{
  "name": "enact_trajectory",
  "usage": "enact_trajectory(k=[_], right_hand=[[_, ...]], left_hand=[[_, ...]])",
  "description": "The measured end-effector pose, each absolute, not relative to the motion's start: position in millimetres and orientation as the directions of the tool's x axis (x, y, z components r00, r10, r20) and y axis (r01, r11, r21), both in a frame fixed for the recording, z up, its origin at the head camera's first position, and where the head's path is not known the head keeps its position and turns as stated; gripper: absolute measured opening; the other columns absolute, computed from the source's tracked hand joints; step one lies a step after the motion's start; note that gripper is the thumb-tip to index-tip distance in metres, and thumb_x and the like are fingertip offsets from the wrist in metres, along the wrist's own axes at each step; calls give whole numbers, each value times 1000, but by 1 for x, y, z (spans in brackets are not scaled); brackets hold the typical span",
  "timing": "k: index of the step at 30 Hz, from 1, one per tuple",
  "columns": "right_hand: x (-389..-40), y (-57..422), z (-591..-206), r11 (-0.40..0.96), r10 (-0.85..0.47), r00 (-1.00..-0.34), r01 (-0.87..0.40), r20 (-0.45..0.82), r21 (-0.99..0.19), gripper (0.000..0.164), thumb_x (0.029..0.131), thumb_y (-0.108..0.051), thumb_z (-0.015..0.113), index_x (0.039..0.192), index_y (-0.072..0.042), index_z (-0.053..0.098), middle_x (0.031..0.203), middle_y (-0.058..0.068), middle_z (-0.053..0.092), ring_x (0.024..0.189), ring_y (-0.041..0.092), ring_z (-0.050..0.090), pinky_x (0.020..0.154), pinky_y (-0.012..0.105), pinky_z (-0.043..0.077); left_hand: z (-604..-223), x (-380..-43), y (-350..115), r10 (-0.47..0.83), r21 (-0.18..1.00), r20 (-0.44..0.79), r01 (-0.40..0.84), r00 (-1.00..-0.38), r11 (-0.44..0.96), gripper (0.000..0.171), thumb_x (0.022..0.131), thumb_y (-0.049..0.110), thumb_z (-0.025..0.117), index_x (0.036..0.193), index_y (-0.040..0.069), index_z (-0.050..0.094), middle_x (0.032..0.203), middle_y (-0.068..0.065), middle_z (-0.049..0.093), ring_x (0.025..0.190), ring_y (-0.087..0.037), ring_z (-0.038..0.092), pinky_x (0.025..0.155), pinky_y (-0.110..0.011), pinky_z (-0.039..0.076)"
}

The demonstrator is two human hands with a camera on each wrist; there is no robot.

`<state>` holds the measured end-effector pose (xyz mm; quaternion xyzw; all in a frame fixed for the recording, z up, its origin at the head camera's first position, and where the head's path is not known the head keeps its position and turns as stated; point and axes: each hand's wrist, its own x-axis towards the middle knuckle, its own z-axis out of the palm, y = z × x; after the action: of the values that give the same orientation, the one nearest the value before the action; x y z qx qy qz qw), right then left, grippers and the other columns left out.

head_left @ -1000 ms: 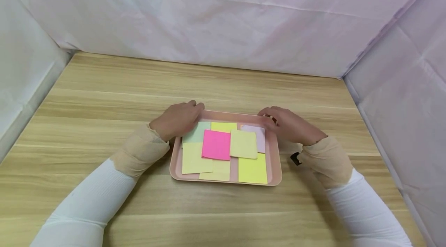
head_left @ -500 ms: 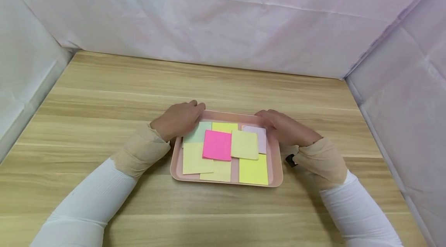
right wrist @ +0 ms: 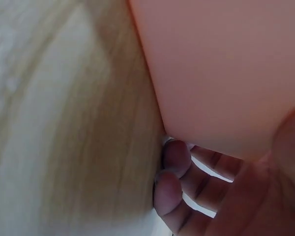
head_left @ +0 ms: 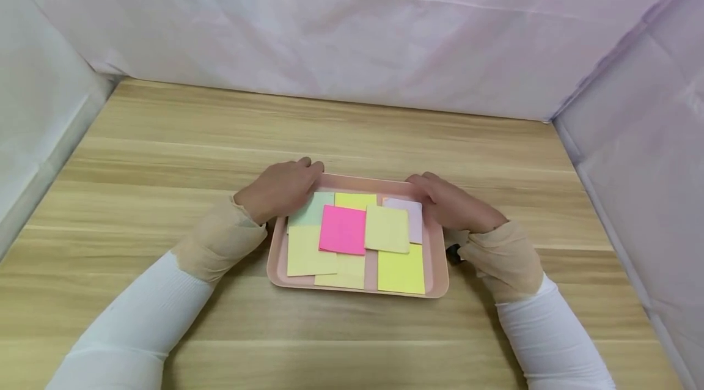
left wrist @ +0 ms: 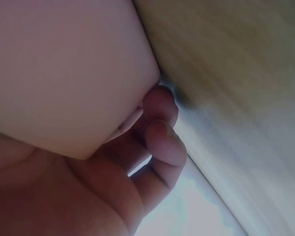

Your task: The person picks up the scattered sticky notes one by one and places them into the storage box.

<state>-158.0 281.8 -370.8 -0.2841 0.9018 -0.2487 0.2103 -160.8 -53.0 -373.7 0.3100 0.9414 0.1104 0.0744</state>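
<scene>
A shallow pink tray with rounded corners sits on the wooden table, its near wall facing me. Inside lie several sticky note pads: a bright pink pad and a pale yellow pad on top, a neon yellow pad, a mint green pad and a lilac pad among those under them. My left hand grips the tray's far left corner, fingers curled at its outer wall in the left wrist view. At the far right corner my right hand holds the tray likewise, fingertips low beside the wall.
The wood-grain table reaches back to a white fabric wall. Similar fabric panels stand along the left and right sides. A small black piece shows by the right wrist.
My right hand has closed in on the tray's right corner, its forearm shifting left. The tray has barely moved, and my left hand stays at its corner.
</scene>
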Motion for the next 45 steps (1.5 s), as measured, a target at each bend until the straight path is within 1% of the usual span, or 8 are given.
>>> enact_trajectory(k=[5, 11, 17, 22, 27, 33, 40, 45], right_hand=[[-154, 278, -371, 728, -599, -767, -403, -229, -555, 46, 87, 9, 37, 123, -17, 52, 105, 9, 49, 96, 22, 45, 85, 44, 43], [-153, 275, -371, 729, -587, -779, -390, -221, -562, 47, 87, 8, 37, 120, -22, 53, 102, 5, 50, 94, 19, 45, 84, 40, 43], [-149, 272, -369, 718, -602, -766, -396, -226, -572, 46, 88, 8, 36, 121, -18, 53, 103, 8, 50, 95, 22, 45, 85, 43, 43], [-149, 268, -371, 725, -591, -773, -384, -230, -572, 45, 88, 7, 36, 122, -18, 53, 104, 7, 50, 97, 21, 45, 86, 43, 43], [-152, 263, -375, 708, -609, -767, -410, -202, -575, 41, 91, 6, 36, 119, -16, 54, 101, 9, 51, 93, 22, 46, 82, 43, 44], [-154, 257, -383, 719, -610, -761, -414, -220, -558, 38, 93, 3, 35, 119, -16, 54, 100, 8, 51, 92, 21, 47, 82, 41, 45], [-159, 250, -385, 729, -590, -779, -401, -213, -555, 36, 94, 1, 36, 119, -17, 53, 99, 8, 50, 90, 22, 47, 80, 41, 46], [-163, 246, -388, 727, -590, -778, -395, -216, -562, 36, 94, 1, 37, 119, -17, 54, 98, 8, 50, 89, 22, 48, 81, 41, 46]], left_hand=[[-371, -158, -57, 603, 265, -70, 568, -795, 779, 11, 96, 14, 43, 99, 6, 50, 81, -10, 50, 62, -23, 50, 55, -39, 47], [-367, -154, -61, 596, 264, -75, 560, -800, 785, 11, 96, 13, 43, 99, 5, 50, 81, -11, 50, 61, -24, 51, 55, -40, 47], [-367, -152, -64, 601, 253, -80, 567, -796, 784, 11, 96, 13, 42, 98, 6, 49, 80, -10, 50, 62, -24, 50, 55, -40, 47], [-367, -151, -66, 602, 255, -70, 570, -795, 782, 9, 95, 12, 43, 98, 6, 49, 79, -10, 50, 60, -25, 51, 54, -41, 47], [-373, -152, -70, 599, 246, -55, 570, -799, 784, 9, 94, 11, 45, 99, 5, 50, 79, -11, 50, 59, -25, 50, 53, -42, 48], [-382, -152, -75, 597, 225, -64, 572, -799, 789, 11, 93, 13, 47, 100, 4, 51, 78, -10, 51, 58, -25, 50, 52, -43, 49], [-376, -159, -78, 613, 118, -35, 606, -789, 787, 11, 92, 17, 51, 96, 8, 57, 81, -8, 57, 72, -26, 53, 60, -44, 48], [-368, -158, -72, 655, 96, 20, 653, -756, 751, 23, 91, 16, 52, 112, 11, 60, 98, -9, 63, 91, -27, 55, 74, -49, 46]])
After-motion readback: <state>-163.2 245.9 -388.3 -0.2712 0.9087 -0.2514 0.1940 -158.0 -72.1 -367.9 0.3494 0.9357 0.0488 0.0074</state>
